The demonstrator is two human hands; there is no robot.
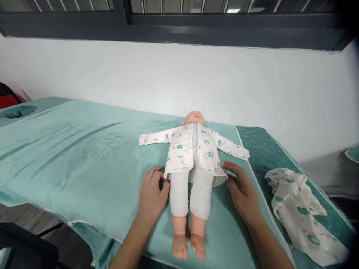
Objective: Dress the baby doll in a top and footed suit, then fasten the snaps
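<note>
Since that jacket (181, 151) looks light and limp, I'd take its hem (179, 171), where left hand (153, 194) and right hand (243, 192) curl their fingers, pinch unclear.

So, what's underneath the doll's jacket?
Through the open front of the jacket, a white strip of the doll shows. Whatever lies under the rest of it, sleeves included, is covered.

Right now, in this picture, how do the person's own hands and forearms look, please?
The left hand and right hand are bare, with no gloves and no visible rings. Both forearms are uncovered as far as the view shows: no sleeves, watch, bracelet or markings can be seen.
</note>
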